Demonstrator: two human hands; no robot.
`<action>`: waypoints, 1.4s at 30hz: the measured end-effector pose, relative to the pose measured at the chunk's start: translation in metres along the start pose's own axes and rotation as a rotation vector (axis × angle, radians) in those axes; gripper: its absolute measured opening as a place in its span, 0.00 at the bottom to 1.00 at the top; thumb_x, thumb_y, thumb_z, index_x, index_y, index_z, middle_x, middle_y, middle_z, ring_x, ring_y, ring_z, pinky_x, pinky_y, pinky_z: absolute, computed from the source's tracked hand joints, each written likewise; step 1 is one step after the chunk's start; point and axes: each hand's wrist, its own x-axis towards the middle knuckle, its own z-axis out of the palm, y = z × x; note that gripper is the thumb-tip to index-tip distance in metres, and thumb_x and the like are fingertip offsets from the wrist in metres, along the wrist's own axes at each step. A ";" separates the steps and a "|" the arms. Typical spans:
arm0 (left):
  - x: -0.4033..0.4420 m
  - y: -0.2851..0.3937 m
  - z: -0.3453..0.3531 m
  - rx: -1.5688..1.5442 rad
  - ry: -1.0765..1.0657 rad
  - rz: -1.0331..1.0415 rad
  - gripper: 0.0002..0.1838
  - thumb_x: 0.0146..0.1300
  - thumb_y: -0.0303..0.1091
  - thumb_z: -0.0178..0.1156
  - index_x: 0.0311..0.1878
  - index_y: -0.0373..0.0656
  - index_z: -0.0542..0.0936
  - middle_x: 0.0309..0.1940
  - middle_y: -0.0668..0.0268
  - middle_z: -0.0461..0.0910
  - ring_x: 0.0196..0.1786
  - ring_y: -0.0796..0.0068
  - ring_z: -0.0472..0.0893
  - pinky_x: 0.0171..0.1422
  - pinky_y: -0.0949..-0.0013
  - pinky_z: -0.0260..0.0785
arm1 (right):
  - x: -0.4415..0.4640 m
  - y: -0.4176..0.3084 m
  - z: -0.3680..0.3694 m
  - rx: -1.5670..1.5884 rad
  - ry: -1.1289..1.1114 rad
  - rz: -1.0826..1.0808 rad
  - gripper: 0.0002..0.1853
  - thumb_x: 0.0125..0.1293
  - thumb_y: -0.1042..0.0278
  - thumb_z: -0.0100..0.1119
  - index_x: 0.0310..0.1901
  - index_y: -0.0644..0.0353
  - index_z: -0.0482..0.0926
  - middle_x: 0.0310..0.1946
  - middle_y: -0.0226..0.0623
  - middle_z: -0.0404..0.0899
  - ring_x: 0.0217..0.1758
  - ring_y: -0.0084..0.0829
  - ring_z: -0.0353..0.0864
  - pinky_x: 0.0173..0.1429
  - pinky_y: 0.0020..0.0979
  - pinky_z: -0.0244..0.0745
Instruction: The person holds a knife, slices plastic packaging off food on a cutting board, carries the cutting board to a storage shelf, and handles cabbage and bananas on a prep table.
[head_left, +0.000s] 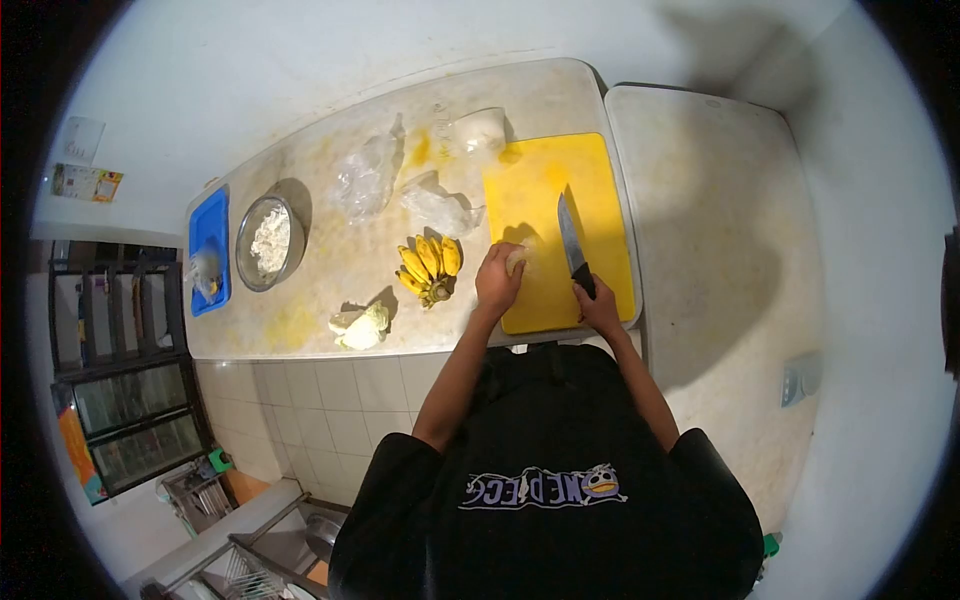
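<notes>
My right hand (599, 304) grips the black handle of a kitchen knife (571, 238), its blade pointing away from me over the yellow cutting board (560, 160). At the board's left edge, my left hand (497, 281) is closed around a small pale, roundish piece of food (516, 261); its kind is too small to make out. The knife is apart from this piece. A bunch of yellow bananas (430, 262) lies left of my left hand, with a pale green leafy vegetable (362, 326) farther left near the table's front edge.
A metal bowl (296, 243) of white shredded or crumbled food stands on the left of the table, beside a blue tray (222, 295). Clear plastic bags (367, 180) and a bag of white contents (480, 131) lie toward the back. Another table (690, 210) adjoins on the right.
</notes>
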 end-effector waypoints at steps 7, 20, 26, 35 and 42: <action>0.013 -0.016 -0.025 -0.135 0.119 -0.076 0.14 0.65 0.29 0.65 0.54 0.42 0.81 0.50 0.55 0.84 0.53 0.52 0.83 0.57 0.56 0.75 | -0.009 -0.031 -0.005 0.103 0.011 0.003 0.16 0.71 0.60 0.62 0.45 0.68 0.78 0.24 0.36 0.77 0.16 0.26 0.76 0.20 0.30 0.71; -0.039 -0.033 -0.008 -0.166 0.219 -0.263 0.41 0.61 0.39 0.70 0.72 0.33 0.62 0.64 0.41 0.70 0.68 0.40 0.67 0.74 0.47 0.57 | -0.028 -0.042 -0.029 -0.350 0.213 -0.162 0.20 0.74 0.54 0.56 0.49 0.68 0.76 0.46 0.55 0.77 0.52 0.53 0.76 0.60 0.48 0.70; -0.100 -0.079 0.054 -0.323 -0.077 -0.685 0.51 0.54 0.42 0.74 0.73 0.30 0.57 0.64 0.41 0.70 0.68 0.48 0.70 0.73 0.53 0.61 | -0.019 0.007 -0.032 -0.393 0.513 -0.214 0.24 0.75 0.54 0.53 0.56 0.72 0.73 0.58 0.59 0.69 0.61 0.56 0.68 0.68 0.53 0.61; -0.054 -0.061 0.016 -0.807 -0.458 -1.034 0.40 0.62 0.46 0.68 0.69 0.30 0.65 0.58 0.50 0.78 0.58 0.61 0.80 0.60 0.59 0.74 | 0.018 0.015 -0.054 -0.490 0.551 0.062 0.24 0.72 0.48 0.57 0.49 0.67 0.78 0.44 0.55 0.82 0.49 0.55 0.80 0.52 0.50 0.72; -0.084 -0.004 0.002 -0.948 -0.252 -0.733 0.24 0.67 0.40 0.66 0.59 0.33 0.76 0.49 0.58 0.83 0.48 0.68 0.84 0.53 0.66 0.77 | -0.001 0.002 -0.081 -0.113 0.527 0.251 0.23 0.72 0.49 0.56 0.48 0.67 0.79 0.39 0.49 0.83 0.42 0.46 0.82 0.49 0.43 0.74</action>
